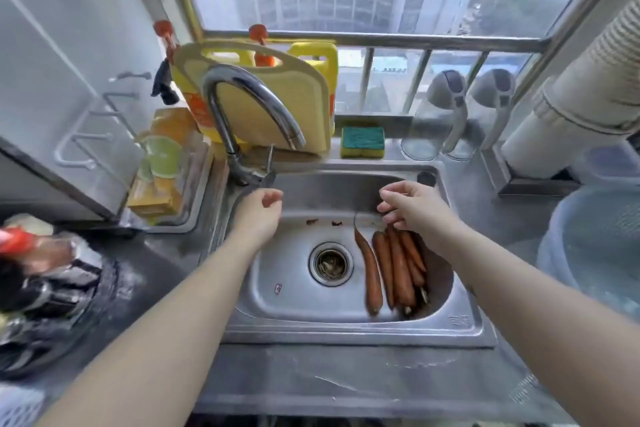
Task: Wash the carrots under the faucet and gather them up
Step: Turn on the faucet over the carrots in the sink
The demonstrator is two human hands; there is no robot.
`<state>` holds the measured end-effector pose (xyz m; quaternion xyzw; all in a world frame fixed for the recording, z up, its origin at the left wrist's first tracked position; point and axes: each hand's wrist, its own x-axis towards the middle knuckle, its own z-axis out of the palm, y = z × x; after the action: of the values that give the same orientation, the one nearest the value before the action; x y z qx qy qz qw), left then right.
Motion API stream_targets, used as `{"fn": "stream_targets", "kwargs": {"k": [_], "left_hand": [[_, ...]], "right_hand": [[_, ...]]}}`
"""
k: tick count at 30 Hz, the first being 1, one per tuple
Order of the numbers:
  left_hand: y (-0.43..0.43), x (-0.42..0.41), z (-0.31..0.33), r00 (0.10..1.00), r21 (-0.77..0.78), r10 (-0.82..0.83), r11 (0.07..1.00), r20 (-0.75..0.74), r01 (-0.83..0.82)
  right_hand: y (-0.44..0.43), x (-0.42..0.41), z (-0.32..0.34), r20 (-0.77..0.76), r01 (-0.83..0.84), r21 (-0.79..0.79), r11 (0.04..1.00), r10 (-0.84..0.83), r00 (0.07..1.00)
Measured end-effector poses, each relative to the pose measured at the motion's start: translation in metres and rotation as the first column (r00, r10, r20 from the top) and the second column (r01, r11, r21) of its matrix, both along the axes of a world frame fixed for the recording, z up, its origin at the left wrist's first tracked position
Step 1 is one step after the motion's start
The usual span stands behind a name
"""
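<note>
Several orange carrots point(394, 269) lie side by side on the right half of the steel sink point(346, 326), right of the drain point(330, 263). The curved chrome faucet point(242, 94) rises at the sink's back left, and no water shows at its spout. My left hand point(259, 213) hovers just below the faucet's base and lever, fingers loosely curled, holding nothing. My right hand point(412, 206) hangs over the far tips of the carrots with relaxed, spread fingers, and it covers those tips.
A cutting board point(277, 104) and yellow bottles lean behind the faucet. A green and yellow sponge point(362, 142) sits on the back ledge. A translucent basin point(595, 253) stands at right. Cluttered items point(45, 274) lie at left. The steel counter point(346, 381) runs along the front.
</note>
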<state>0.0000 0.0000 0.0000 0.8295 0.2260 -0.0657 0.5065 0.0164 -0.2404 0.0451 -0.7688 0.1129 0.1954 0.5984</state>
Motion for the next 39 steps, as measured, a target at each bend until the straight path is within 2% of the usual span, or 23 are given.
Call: {"fn": "stream_targets", "kwargs": {"k": [2, 4, 7, 11, 17, 27, 39], "left_hand": [[0.017, 0.014, 0.001, 1.0, 0.158, 0.01, 0.987, 0.012, -0.012], [0.03, 0.03, 0.006, 0.997, 0.243, -0.027, 0.97, 0.067, 0.01], [0.031, 0.054, 0.011, 0.977, 0.212, -0.154, 0.97, 0.147, 0.121], [0.023, 0.079, 0.012, 0.97, 0.222, -0.238, 0.949, 0.044, 0.222], [0.021, 0.076, 0.008, 0.947, 0.409, -0.313, 0.875, 0.073, 0.258], [0.013, 0.058, 0.006, 0.91, 0.495, -0.409, 0.806, 0.069, 0.325], [0.015, 0.055, 0.002, 0.883, 0.579, -0.464, 0.702, -0.068, 0.414]], "right_hand": [[0.007, 0.005, -0.004, -0.002, 0.003, -0.041, 0.999, -0.003, 1.0], [0.011, 0.007, -0.01, -0.038, 0.002, -0.048, 0.999, -0.004, 0.999], [0.015, 0.009, -0.018, -0.06, -0.019, -0.057, 0.998, 0.015, 0.998], [0.01, 0.013, -0.026, -0.087, -0.003, -0.067, 0.998, -0.003, 0.996], [0.004, 0.014, -0.032, -0.096, 0.018, -0.086, 0.996, -0.026, 0.995], [0.005, 0.019, -0.034, -0.105, 0.021, -0.102, 0.995, -0.032, 0.994], [0.011, 0.03, -0.044, -0.129, 0.01, -0.09, 0.996, -0.022, 0.991]]}}
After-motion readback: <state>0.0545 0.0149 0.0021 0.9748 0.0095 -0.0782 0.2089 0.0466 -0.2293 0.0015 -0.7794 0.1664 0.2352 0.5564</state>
